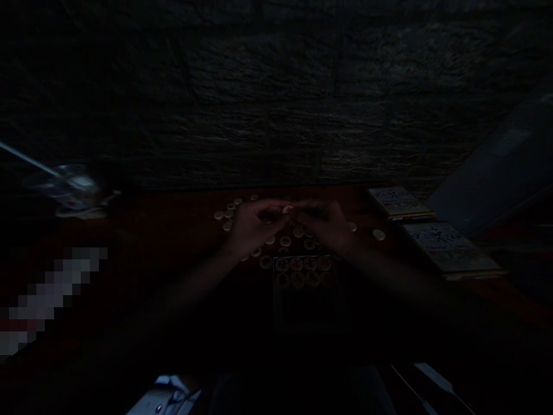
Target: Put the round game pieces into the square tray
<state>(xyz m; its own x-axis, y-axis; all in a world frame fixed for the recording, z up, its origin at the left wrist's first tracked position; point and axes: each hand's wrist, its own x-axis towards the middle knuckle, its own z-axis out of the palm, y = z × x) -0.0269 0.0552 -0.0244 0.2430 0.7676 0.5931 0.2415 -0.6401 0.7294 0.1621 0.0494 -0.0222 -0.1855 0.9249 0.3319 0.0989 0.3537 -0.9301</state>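
Held disc (288, 210): between both hands' fingertips, over the desk (173, 216), nearer its far edge
Left hand (254, 223): thumb and fingers narrowed on the disc
Right hand (330, 223): fingertips narrowed on the same disc
Loose discs (219, 215): scattered around and beneath the hands
Tray (302, 308): toward the near edge, two rows inside
Flat boxes (451, 248): two, along the right edge

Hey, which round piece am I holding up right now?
The pale piece pinched where your left hand and right hand meet; the other pieces in view lie on the table or in the tray.
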